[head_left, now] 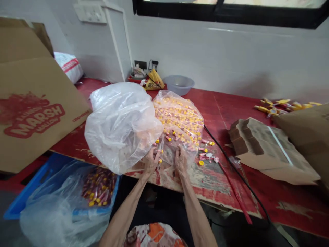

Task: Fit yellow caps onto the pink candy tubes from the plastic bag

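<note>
A clear plastic bag [183, 120], filled with small pink tubes with yellow caps, lies at the middle of a worn red surface [209, 103], its near end toward the person. The left hand [151, 157] is partly curled beside a few tubes near the front edge; whether it grips one, I cannot tell. The right hand [181, 159] is curled at the bag's near end, and whether it pinches the film is unclear. The bag looks soft and slippery, likely to slump as its contents shift; gathered film would give the best hold. Each tube seems light and smooth, easiest to take around its body below the cap.

A large milky-white bag [118, 116] sits just left, its contents blurred by the film and partly hiding the filled bag's left side. Loose pieces [204, 150] lie to the right. Farther out are a folded cardboard stack [272, 147], a printed carton [41, 79] cut off at left, and a blue crate [34, 185] below, mostly covered by plastic.
</note>
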